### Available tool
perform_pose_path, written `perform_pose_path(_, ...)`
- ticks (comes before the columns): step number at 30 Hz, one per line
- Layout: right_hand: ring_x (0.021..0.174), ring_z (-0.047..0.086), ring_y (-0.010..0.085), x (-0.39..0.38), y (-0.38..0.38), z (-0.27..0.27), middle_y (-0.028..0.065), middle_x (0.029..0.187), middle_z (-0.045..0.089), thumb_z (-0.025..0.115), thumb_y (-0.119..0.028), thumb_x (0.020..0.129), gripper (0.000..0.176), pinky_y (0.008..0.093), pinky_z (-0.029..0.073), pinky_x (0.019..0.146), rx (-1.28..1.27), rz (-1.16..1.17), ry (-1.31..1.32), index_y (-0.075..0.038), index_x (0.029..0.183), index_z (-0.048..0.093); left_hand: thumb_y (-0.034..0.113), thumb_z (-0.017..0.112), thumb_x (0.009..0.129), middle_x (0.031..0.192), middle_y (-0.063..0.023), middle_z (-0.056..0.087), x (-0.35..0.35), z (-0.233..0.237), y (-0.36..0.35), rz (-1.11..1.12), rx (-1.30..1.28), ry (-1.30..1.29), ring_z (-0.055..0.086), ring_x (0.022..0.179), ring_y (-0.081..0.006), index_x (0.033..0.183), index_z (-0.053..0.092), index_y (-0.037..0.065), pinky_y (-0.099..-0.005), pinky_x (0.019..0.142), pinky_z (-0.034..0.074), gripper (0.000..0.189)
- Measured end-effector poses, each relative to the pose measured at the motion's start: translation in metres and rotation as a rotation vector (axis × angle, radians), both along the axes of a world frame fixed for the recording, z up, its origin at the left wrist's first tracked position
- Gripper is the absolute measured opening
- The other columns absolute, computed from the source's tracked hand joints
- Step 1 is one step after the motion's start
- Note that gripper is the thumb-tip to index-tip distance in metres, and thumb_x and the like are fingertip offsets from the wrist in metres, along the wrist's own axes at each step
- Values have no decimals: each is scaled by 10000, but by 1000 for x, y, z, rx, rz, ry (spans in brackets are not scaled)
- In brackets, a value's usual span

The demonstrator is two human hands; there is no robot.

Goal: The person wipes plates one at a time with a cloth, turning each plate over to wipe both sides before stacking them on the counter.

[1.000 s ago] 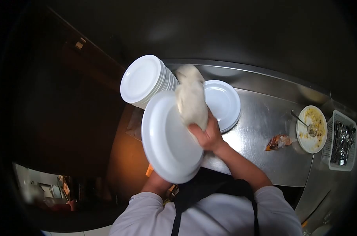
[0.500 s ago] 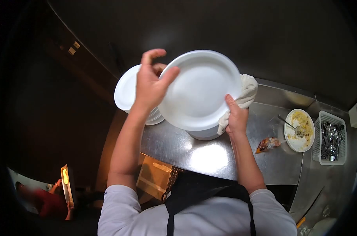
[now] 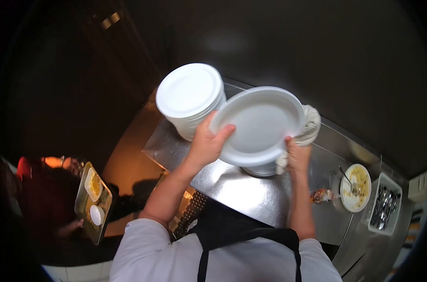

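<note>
A white plate (image 3: 260,124) is held above the worktop (image 3: 232,188), pinched at its rim between thumb and fingers of both the left hand (image 3: 211,141) and the right hand (image 3: 298,152), the latter also gripping a cloth (image 3: 309,127). Near the worktop's far-left corner stands a plate stack (image 3: 190,91).

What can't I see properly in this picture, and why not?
All in the head view:
Lower plates: mostly hidden behind the held plate.
Part of the cloth: hidden by that plate and the right hand.
Cutlery: too small and jumbled to count.
Small packet: contents too small to tell.
Person in red: blurred, lost in darkness.
</note>
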State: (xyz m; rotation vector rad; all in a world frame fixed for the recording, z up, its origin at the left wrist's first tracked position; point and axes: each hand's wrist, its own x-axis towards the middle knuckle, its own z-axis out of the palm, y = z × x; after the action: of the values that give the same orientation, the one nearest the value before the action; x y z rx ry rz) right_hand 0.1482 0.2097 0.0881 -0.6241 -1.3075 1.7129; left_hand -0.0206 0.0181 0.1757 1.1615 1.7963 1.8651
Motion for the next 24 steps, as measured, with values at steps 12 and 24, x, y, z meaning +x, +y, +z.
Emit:
perform_pose_path(12, 842, 689, 172, -49, -22, 161, 58, 938, 711, 865, 5, 648, 464, 317, 545, 795, 687, 399, -188, -6, 1064, 660, 139, 630, 932, 1021, -191, 699, -8, 4, -9, -175, -182, 431, 692, 963, -302, 1274, 590, 35, -389, 868, 530, 359)
perform_pose_path(24, 677, 625, 169, 22, 0, 33, 79, 894, 648, 817, -318, 822, 572, 292, 519, 607, 51, -95, -128, 38, 1183, 553, -48, 477, 878, 1351, -222, 510, -149, -7, -129, 557, 422, -686, 560, 1210, -331, 1447, 367, -21, -435, 1034, 494, 580)
